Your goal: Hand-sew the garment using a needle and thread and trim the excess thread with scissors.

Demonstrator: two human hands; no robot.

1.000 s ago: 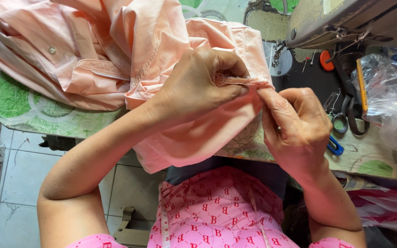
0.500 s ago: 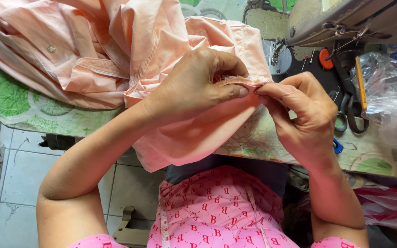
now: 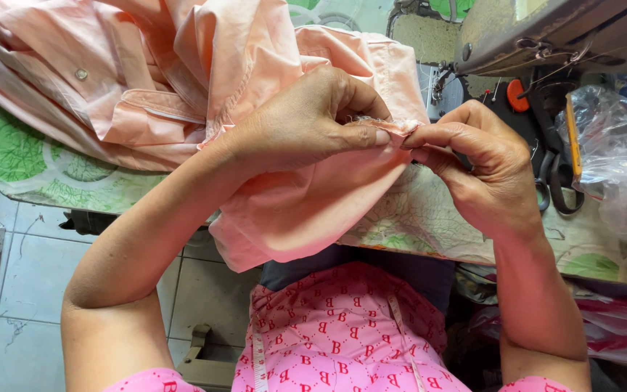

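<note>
the pink shirt (image 3: 255, 94) is piled across the table (image 3: 429, 218), most of it bunched up toward the top left, with one fold hanging off the near edge over the person's lap. a small button (image 3: 80, 74) shows on the part lying at the left. right at the middle, a seam edge (image 3: 393, 131) of the shirt is pulled up between both hands, and you can see a few loose thread ends sticking out of it.

the left hand (image 3: 306, 123) comes in over the cloth, fingers curled tight, thumb and forefinger pinching the seam edge. the right hand (image 3: 484, 170) meets it from the other side, fingertips closed narrow on the same edge, so the two pinches are almost touching. can't tell if the right hand has anything small like a needle in it, it's hidden by the fingers.

just behind the right hand there's a pair of black scissors (image 3: 553, 181) lying on the table, and above that the body of a sewing machine (image 3: 546, 33). a crumpled clear plastic bag (image 3: 615, 152) sits at the far right. the table has a green leafy patterned cover. below it, a tiled floor (image 3: 38, 290) on the left.
</note>
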